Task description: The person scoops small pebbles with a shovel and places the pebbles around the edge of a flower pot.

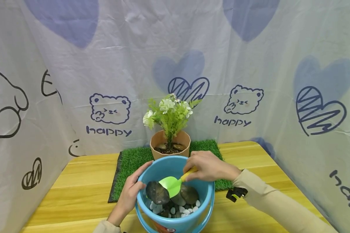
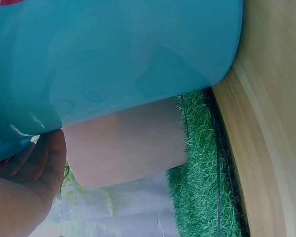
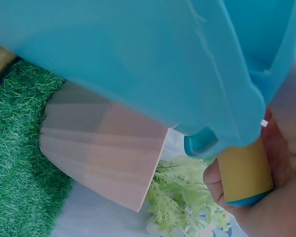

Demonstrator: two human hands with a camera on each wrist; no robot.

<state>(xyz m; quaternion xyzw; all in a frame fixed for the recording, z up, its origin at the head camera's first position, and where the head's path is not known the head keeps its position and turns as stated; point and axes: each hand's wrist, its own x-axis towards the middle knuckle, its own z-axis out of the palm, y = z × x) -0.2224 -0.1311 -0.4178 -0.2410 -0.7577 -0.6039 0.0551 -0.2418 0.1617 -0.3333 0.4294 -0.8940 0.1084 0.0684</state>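
Scooping step, seems: right grip (image 1: 205, 166) curled snug round yellow handle (image 1: 189, 174) of green shovel (image 1: 170, 185); blade below-left of grip, dark stone (image 1: 158, 193) seemingly on it. Left grip (image 1: 130, 187) pinches blue bucket (image 1: 166, 165) by rim. Next move likely needs slow, level lift. Only head view shows other stones (image 1: 189, 194) inside; only right wrist view shows handle's blue end (image 3: 250, 199).

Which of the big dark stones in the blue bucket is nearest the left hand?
The leftmost dark stone, between the left hand and the green scoop. The other big stones lie farther right in the bucket.
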